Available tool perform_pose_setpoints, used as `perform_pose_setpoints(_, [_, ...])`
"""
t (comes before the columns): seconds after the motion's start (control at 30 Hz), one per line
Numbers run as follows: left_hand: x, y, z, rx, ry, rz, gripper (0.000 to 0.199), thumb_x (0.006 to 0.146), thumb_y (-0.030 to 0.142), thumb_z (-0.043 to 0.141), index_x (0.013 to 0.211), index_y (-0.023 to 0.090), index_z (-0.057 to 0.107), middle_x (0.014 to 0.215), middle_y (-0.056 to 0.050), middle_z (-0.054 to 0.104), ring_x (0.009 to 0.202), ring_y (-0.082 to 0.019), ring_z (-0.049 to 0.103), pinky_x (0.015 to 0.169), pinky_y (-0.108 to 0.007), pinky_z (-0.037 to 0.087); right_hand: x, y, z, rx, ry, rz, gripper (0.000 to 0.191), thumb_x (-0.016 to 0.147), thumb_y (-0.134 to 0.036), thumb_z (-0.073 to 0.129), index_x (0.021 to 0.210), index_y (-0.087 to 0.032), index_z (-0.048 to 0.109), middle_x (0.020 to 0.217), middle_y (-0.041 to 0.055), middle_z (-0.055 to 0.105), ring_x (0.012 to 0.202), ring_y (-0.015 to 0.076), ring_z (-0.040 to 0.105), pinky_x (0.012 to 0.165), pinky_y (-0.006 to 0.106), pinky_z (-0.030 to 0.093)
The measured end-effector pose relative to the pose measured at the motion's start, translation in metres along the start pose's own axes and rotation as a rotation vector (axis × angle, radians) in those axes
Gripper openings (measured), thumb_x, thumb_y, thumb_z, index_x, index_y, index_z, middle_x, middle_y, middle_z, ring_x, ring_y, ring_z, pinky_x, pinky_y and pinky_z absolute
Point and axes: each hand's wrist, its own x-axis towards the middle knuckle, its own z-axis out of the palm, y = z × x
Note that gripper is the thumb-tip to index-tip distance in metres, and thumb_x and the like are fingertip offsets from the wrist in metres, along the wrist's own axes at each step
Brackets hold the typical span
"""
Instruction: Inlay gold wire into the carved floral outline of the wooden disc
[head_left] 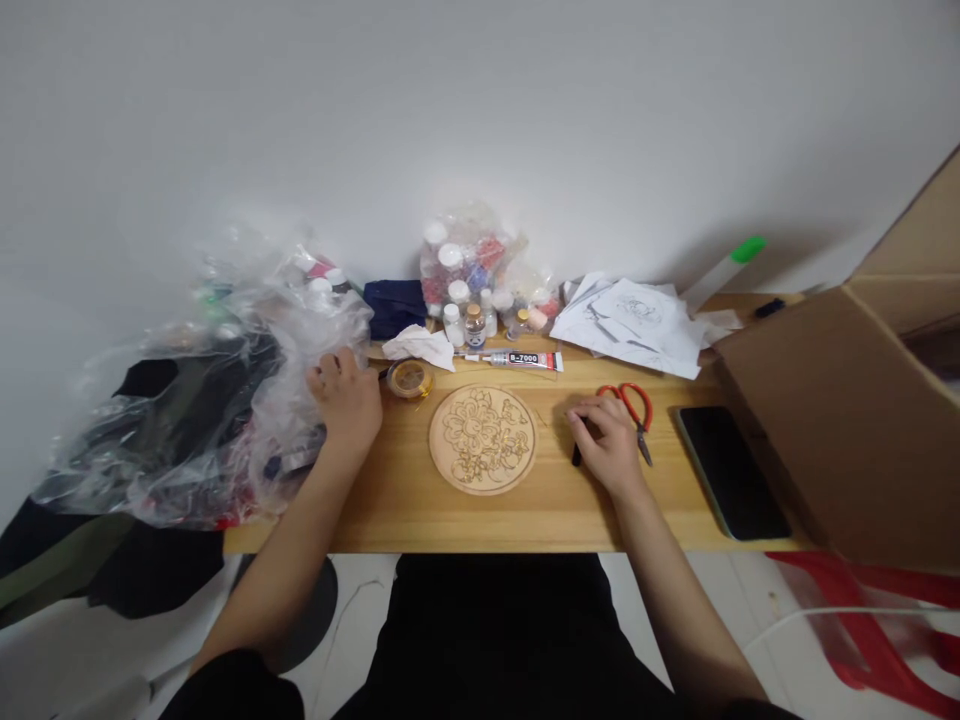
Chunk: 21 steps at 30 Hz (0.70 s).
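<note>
Hands working either side of round carved wooden disc (pixel 482 440), lying flat mid-table (pixel 405 500). Left hand (pixel 345 400) curled loosely, reaching into clear plastic bag (pixel 225 400) — better rummaging slowly, keeping wire spool (pixel 409 378) undisturbed. Right hand (pixel 606 440) closing on small dark tool (pixel 576 455), red scissors (pixel 634 410) just beside. Counting: one disc, one spool, one glue tube (pixel 521 359), one phone (pixel 731 470), one scissors — bottles too clustered for counting.

The bench (pixel 420 515) is pale matt wood, as is the carved round disc (pixel 482 439). Crinkled clear plastic bags (pixel 225 400) shine. Scissors (pixel 636 412) have glossy red handles; the phone (pixel 731 472) is glossy black; the box (pixel 840 440) is matt cardboard.
</note>
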Motion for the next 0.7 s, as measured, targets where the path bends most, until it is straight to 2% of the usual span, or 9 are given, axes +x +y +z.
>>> perform_pose_setpoints(0.17, [0.005,0.003,0.003,-0.024,0.012,-0.040,0.032,0.083,0.011,0.036,0.077,0.011,0.068,0.098,-0.021,0.058,0.109,-0.039,0.047,0.092,-0.062,0.034,0.001,-0.001,-0.001,0.003,-0.010,-0.006,0.017,0.086,-0.028,0.055,0.075,-0.023,0.067,0.079,0.0054,0.066,0.082,0.0212,0.060,0.077,0.041,0.047])
perform_pose_setpoints(0.33, [0.004,0.006,-0.009,0.000,-0.028,-0.026,0.026,0.082,0.013,0.042,0.078,0.011,0.067,0.102,-0.021,0.057,0.110,-0.040,0.046,0.090,-0.062,0.036,0.001,-0.002,-0.001,0.011,-0.006,-0.012,0.017,0.086,-0.028,0.055,0.076,-0.022,0.066,0.079,0.0054,0.067,0.083,0.0214,0.060,0.077,0.041,0.047])
perform_pose_setpoints(0.43, [0.008,0.008,-0.015,-0.079,-0.019,0.065,0.023,0.082,0.015,0.046,0.087,0.013,0.068,0.113,-0.020,0.055,0.115,-0.040,0.044,0.092,-0.059,0.038,0.001,-0.002,-0.001,0.013,-0.013,-0.015,0.016,0.086,-0.028,0.055,0.076,-0.022,0.067,0.079,0.0053,0.067,0.082,0.0211,0.060,0.077,0.041,0.047])
perform_pose_setpoints(0.53, [0.016,0.013,-0.012,-0.155,-0.048,0.210,0.028,0.082,0.013,0.044,0.097,0.015,0.067,0.126,-0.017,0.052,0.121,-0.035,0.045,0.100,-0.050,0.039,0.001,-0.002,-0.001,0.017,-0.010,-0.022,0.016,0.087,-0.027,0.055,0.077,-0.022,0.066,0.080,0.0056,0.067,0.083,0.0208,0.059,0.076,0.040,0.047])
perform_pose_setpoints(0.6, [0.020,0.018,-0.007,-0.165,-0.100,0.282,0.028,0.082,0.015,0.044,0.098,0.014,0.068,0.123,-0.015,0.056,0.117,-0.031,0.050,0.100,-0.046,0.041,0.000,-0.001,-0.001,0.017,0.000,-0.028,0.016,0.087,-0.027,0.055,0.077,-0.021,0.066,0.081,0.0058,0.067,0.083,0.0207,0.060,0.076,0.039,0.047])
perform_pose_setpoints(0.7, [0.019,0.027,-0.002,-0.166,-0.145,0.363,0.028,0.086,0.020,0.044,0.100,0.013,0.067,0.116,-0.016,0.062,0.112,-0.031,0.055,0.100,-0.049,0.041,0.000,-0.001,-0.001,0.013,0.012,-0.040,0.015,0.086,-0.025,0.056,0.077,-0.021,0.067,0.081,0.0054,0.067,0.082,0.0201,0.060,0.076,0.039,0.047])
